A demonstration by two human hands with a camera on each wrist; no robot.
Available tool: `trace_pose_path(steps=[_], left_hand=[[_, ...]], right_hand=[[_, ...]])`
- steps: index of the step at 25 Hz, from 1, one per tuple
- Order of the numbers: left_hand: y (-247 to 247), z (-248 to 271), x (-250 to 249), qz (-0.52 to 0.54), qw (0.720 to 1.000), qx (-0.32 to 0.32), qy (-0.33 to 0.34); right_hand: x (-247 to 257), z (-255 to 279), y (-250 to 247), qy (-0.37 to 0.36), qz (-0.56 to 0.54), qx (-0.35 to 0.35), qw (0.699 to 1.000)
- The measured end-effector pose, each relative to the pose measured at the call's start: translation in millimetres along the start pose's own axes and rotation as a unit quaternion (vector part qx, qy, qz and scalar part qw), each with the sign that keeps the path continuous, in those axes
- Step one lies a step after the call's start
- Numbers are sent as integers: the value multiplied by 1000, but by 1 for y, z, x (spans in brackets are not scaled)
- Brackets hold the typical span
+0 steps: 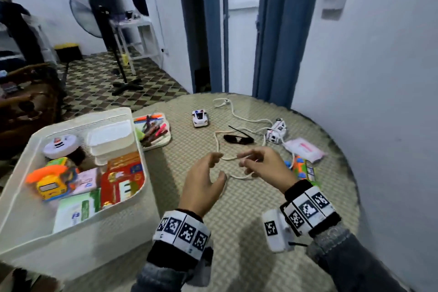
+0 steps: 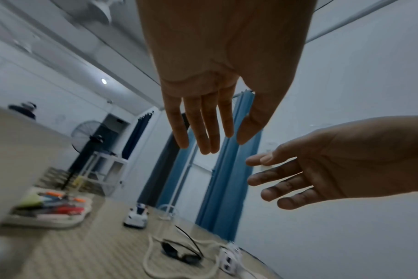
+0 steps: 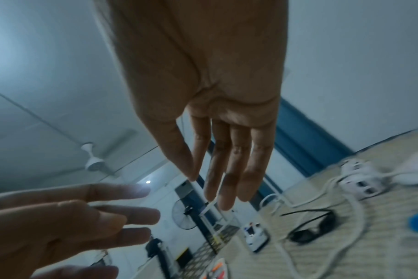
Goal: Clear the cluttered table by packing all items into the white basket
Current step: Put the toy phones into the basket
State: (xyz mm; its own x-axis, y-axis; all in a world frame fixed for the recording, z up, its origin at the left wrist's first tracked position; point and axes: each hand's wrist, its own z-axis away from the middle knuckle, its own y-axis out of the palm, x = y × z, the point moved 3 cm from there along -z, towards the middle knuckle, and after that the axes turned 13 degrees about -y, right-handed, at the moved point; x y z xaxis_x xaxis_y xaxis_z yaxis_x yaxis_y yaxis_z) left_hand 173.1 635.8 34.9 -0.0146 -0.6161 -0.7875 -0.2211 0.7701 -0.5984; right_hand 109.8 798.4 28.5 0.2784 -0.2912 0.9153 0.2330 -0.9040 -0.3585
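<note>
The white basket (image 1: 83,244) stands at the table's left, holding a yellow toy bus, boxes, a red book and a lidded jar. A white cord (image 1: 244,119) loops across the table to a white power strip (image 1: 276,131). My left hand (image 1: 213,166) and right hand (image 1: 248,161) hover side by side over a loop of that cord, just short of the black sunglasses (image 1: 238,138). The wrist views show the left hand (image 2: 210,132) and the right hand (image 3: 217,179) with fingers straight, holding nothing.
A tray of markers (image 1: 154,133) lies beside the basket. A white toy car (image 1: 200,118) sits further back. A pink tissue pack (image 1: 303,149) and a colourful packet (image 1: 302,168) lie at the right. A wall runs close along the round table (image 1: 237,232) on the right.
</note>
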Motion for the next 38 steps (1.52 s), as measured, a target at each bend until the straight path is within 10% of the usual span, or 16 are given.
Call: trace_pose_path(steps=[14, 31, 38], left_hand=[[232, 13, -50, 63, 979, 177, -76], [395, -97, 8, -128, 958, 212, -146], [404, -103, 14, 76, 965, 192, -159]], right_hand=[[-154, 131, -203, 196, -49, -176, 963], [-280, 67, -235, 332, -88, -149, 927], [-309, 17, -246, 319, -107, -119, 934]])
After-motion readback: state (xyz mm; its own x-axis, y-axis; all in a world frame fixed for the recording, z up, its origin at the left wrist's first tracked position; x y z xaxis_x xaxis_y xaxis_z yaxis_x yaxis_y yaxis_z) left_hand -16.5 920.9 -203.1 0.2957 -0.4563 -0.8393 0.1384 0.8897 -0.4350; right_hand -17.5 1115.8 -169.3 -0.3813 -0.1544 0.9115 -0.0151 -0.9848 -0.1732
